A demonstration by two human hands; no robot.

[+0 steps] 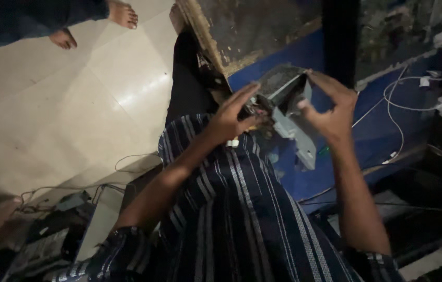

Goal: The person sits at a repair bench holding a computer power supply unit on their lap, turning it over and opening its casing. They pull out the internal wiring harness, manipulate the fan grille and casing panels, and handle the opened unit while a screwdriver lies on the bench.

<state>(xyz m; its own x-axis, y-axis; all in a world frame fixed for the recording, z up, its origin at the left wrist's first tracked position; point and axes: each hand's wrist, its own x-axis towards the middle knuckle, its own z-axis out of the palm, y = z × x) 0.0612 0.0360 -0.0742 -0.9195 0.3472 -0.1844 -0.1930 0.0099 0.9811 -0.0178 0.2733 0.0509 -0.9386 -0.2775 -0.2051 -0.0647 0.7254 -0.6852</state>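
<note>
Left hand (231, 117) grips the near-left edge of a grey metal device housing (289, 112), thumb and curled fingers pinching it while the index finger stretches out over the top; right hand (328, 112) stands at the housing's right side with fingers spread and only the thumb and fingertips touching the metal, so it steadies rather than grips. The housing is held up in the air between both hands, tilted, above the lap and just in front of a blue bench edge (372, 130); its lower grey bracket hangs down toward the striped shirt (242, 219).

To handle it well, I judge that the left pinch should carry the weight while the right fingertips guide the tilt; sheet-metal edges look thin and probably sharp, so pads belong on flat faces and not on rims; light is poor, so slow turns and a firm hold seem wise; whether any part is loose inside I cannot tell.

Near left on the pale tiled floor (74, 104) lie dark cables (101, 185) and some grey gear; right of the hands a white cable (396, 104) loops across the bench; far left, another person's bare feet (121, 14) stand on the tiles; far above the hands a worn wooden board (247, 31) leans.
</note>
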